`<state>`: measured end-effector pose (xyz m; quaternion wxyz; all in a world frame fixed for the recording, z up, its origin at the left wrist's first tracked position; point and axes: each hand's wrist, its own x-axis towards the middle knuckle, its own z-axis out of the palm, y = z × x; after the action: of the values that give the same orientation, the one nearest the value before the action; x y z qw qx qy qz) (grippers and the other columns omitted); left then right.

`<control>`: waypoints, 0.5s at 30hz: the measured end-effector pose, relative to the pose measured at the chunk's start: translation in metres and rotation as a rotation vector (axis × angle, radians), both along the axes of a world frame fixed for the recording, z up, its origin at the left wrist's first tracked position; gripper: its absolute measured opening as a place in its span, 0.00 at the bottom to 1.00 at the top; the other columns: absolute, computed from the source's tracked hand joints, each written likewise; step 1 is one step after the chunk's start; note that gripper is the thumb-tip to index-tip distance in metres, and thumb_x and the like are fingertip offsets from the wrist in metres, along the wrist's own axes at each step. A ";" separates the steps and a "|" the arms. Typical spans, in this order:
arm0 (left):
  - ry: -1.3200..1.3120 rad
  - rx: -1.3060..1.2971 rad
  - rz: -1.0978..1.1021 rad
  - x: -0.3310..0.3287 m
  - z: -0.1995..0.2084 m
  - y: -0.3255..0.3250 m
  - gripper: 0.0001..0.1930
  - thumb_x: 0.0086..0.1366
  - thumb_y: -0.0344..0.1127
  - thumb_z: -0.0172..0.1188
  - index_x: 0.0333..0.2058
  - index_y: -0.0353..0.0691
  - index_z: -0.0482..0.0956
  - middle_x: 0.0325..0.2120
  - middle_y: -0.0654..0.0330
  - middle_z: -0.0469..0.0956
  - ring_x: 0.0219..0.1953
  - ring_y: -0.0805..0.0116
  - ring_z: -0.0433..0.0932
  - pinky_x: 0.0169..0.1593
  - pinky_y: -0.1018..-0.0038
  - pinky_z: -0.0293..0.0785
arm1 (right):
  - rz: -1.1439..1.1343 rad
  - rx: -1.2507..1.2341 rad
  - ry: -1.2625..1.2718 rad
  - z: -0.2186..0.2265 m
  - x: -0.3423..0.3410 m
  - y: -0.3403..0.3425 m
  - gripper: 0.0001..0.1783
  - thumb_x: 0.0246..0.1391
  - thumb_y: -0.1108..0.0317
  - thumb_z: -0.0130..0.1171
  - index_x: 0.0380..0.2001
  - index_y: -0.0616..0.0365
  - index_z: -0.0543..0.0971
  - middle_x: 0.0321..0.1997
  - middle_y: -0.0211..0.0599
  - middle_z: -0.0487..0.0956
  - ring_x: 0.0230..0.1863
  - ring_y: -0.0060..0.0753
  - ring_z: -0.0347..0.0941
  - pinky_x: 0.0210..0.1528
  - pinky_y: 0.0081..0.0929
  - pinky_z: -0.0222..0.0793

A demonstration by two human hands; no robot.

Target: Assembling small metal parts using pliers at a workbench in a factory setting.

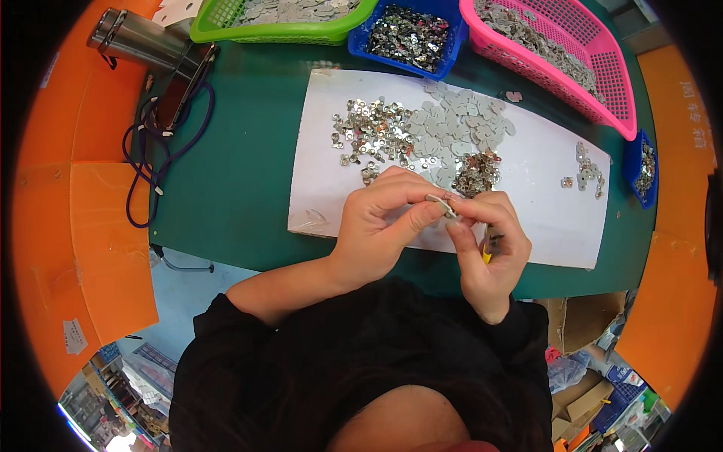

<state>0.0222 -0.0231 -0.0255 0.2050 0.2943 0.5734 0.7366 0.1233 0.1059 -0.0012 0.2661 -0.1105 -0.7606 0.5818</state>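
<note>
While two hands [373,226] [493,237] pinch a piece [448,210], two blue trays [399,66] [631,167], two baskets [279,33] [553,83]

And here's the black top [361,339], plain dark fabric right across shoulders and chest, soft creases catching a little light! Up at the neck, a rounded neckline [407,383]. The left sleeve [215,331] stops short, baring the forearm [290,290]; over goes the matching black right sleeve [523,331]. Left hand [380,222] and right hand [493,245], both bare, slim-fingered!

A green table [241,151] bears white board [557,218], baskets [279,33].
</note>
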 end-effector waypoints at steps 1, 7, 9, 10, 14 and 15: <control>0.002 0.000 -0.001 0.000 -0.001 -0.001 0.06 0.63 0.30 0.64 0.38 0.37 0.85 0.31 0.63 0.83 0.38 0.67 0.74 0.46 0.73 0.68 | -0.008 0.128 -0.017 0.005 -0.001 0.003 0.16 0.42 0.79 0.69 0.38 0.57 0.84 0.31 0.35 0.75 0.32 0.33 0.69 0.37 0.27 0.65; 0.282 0.018 0.055 -0.003 0.008 -0.006 0.07 0.60 0.27 0.66 0.37 0.38 0.85 0.32 0.62 0.84 0.38 0.65 0.76 0.46 0.72 0.70 | -0.139 0.798 0.038 0.015 0.012 0.032 0.17 0.37 0.73 0.69 0.36 0.51 0.84 0.31 0.30 0.73 0.35 0.39 0.68 0.39 0.32 0.63; 0.488 0.038 0.090 -0.004 0.009 -0.008 0.05 0.63 0.30 0.63 0.36 0.34 0.83 0.32 0.59 0.84 0.37 0.61 0.76 0.45 0.69 0.70 | -0.154 0.950 -0.011 0.020 0.014 0.035 0.19 0.34 0.72 0.68 0.36 0.50 0.84 0.32 0.29 0.73 0.36 0.39 0.68 0.40 0.33 0.62; 0.488 0.037 0.087 -0.004 0.009 -0.008 0.05 0.63 0.30 0.63 0.36 0.34 0.83 0.32 0.59 0.84 0.37 0.61 0.76 0.45 0.69 0.70 | -0.157 1.003 -0.052 0.022 0.012 0.037 0.21 0.31 0.71 0.68 0.36 0.49 0.84 0.32 0.29 0.73 0.37 0.38 0.69 0.41 0.34 0.62; 0.500 0.017 0.143 -0.002 0.012 -0.008 0.05 0.63 0.30 0.63 0.35 0.34 0.83 0.32 0.59 0.85 0.36 0.60 0.77 0.45 0.69 0.71 | -0.175 1.115 -0.070 0.022 0.012 0.037 0.26 0.22 0.68 0.66 0.36 0.48 0.83 0.32 0.28 0.73 0.37 0.37 0.69 0.41 0.36 0.61; 0.500 0.003 0.149 -0.002 0.012 -0.008 0.05 0.63 0.30 0.64 0.35 0.34 0.83 0.32 0.58 0.85 0.37 0.59 0.77 0.45 0.69 0.71 | -0.175 1.113 -0.071 0.023 0.012 0.036 0.26 0.22 0.68 0.66 0.36 0.48 0.83 0.32 0.28 0.73 0.37 0.37 0.69 0.41 0.36 0.61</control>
<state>0.0201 -0.0308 -0.0135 0.0017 0.4245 0.6252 0.6549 0.1350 0.1422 0.0214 0.3059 -0.0356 -0.9492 0.0643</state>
